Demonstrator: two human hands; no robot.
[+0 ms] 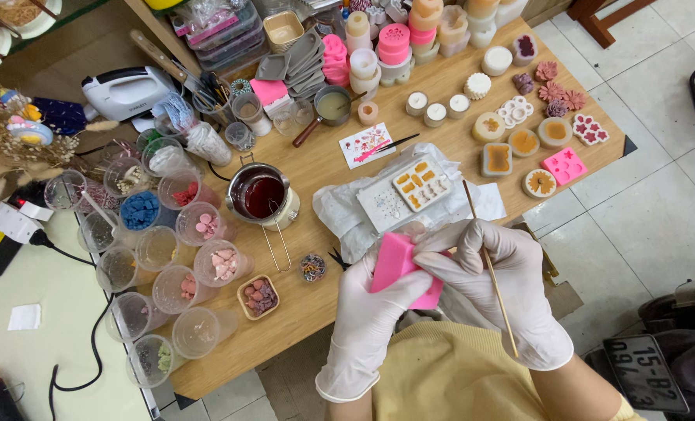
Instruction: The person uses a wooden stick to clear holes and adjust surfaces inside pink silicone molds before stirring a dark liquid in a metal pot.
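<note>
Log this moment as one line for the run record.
left hand: grips pink mould | right hand: holds wooden stick, fingers on mould | below: wooden table | nearby: metal pot

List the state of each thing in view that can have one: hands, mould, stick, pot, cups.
left hand: gloved, gripping the pink mould
right hand: gloved, holding the mould and a wooden stick
pink mould: lifted, held between both hands
wooden stick: held slanted in the right hand
metal pot: upright, filled with dark red liquid
plastic cups: upright, open, some holding coloured pieces
</note>
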